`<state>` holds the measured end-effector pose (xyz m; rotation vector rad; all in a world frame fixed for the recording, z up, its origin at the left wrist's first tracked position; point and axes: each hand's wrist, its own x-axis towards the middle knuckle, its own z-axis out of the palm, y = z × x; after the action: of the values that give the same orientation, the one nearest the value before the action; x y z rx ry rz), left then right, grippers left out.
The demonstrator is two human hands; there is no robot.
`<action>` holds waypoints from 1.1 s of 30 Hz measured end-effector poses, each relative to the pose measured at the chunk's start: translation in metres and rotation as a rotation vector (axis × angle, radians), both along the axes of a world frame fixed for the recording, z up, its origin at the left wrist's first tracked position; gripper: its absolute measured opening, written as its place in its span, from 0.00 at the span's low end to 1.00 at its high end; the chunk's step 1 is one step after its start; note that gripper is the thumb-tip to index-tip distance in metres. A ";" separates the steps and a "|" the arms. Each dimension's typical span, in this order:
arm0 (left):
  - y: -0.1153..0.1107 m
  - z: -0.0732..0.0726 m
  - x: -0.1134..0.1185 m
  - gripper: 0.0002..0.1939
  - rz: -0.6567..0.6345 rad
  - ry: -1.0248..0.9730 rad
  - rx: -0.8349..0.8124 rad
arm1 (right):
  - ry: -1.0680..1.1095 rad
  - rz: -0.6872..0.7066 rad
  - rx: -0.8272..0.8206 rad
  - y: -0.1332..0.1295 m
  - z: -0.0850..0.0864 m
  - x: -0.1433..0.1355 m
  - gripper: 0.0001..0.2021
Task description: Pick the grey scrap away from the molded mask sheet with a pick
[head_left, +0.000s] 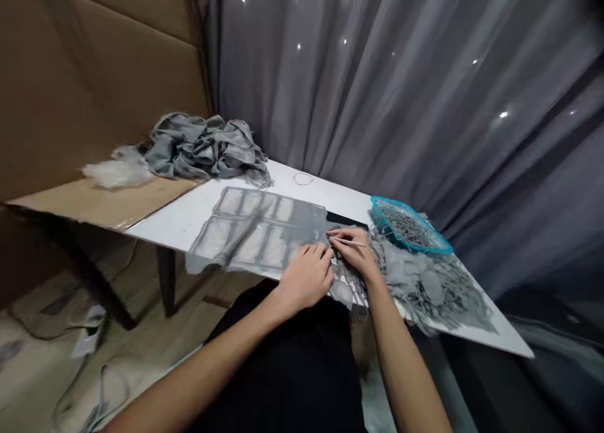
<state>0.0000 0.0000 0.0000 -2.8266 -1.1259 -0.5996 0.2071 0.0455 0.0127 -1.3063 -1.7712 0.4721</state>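
- Nearest, one person's two bare forearms reach forward over a dark-clothed lap.
- Two hands meet at the near edge of one white desk (189, 216). The left hand (309, 274) lies palm down, fingers bent, at the right end of a grey sheet (257, 231); whether it pinches anything, I cannot tell.
- The right hand (355, 252), just beside it, is closed around one slim pale tool (348, 241).
- The one grey sheet lies flat, slightly over the desk's near edge, with two rows of pale panels; blur hides their exact number.
- Right of the hands spreads one tangle of grey strips and scraps (438, 288), too jumbled to count.
- Just beyond the right hand is one flat black item (348, 220), partly covered.
- Behind the tangle sits one blue-rimmed basket (446, 245), holding many thin grey strands.
- Below left, two dark desk legs stand on a pale floor (28, 370), near one white power strip (89, 335) and loose cables.
- Farther back on the desk: one thin loop (302, 179), one heap of grey fabric (207, 146), and one crumpled, clear plastic piece (117, 170) on brown cardboard (113, 201).
- Farthest, a tall cardboard panel (123, 61) stands left; a grey curtain (377, 106) with several star-like lights fills the rest.
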 end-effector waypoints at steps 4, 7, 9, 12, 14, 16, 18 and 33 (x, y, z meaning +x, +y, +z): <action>-0.001 0.001 -0.001 0.20 0.002 -0.006 0.002 | -0.004 0.006 0.017 0.001 -0.002 0.002 0.11; -0.001 0.002 -0.002 0.19 0.008 -0.011 0.001 | 0.001 0.008 0.030 0.003 -0.005 0.003 0.11; -0.002 0.003 -0.002 0.18 0.008 -0.014 0.000 | 0.002 0.010 0.042 0.004 -0.008 0.003 0.10; -0.003 0.004 -0.003 0.18 0.003 -0.021 -0.002 | -0.008 0.009 0.073 0.005 -0.010 0.003 0.09; -0.003 0.004 -0.003 0.18 0.003 -0.026 -0.003 | -0.024 0.004 0.096 0.005 -0.011 0.003 0.09; -0.003 0.004 -0.003 0.18 0.004 -0.029 -0.005 | -0.051 -0.002 0.118 0.005 -0.011 0.002 0.10; -0.003 0.003 -0.003 0.17 0.005 -0.027 -0.007 | -0.087 -0.005 0.143 0.005 -0.011 0.001 0.10; -0.002 0.003 -0.003 0.17 0.003 -0.035 -0.001 | -0.051 -0.059 0.113 0.002 -0.004 0.000 0.08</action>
<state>-0.0033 -0.0020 0.0025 -2.8256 -1.1369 -0.6507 0.2066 0.0473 0.0084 -1.2980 -1.7690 0.3041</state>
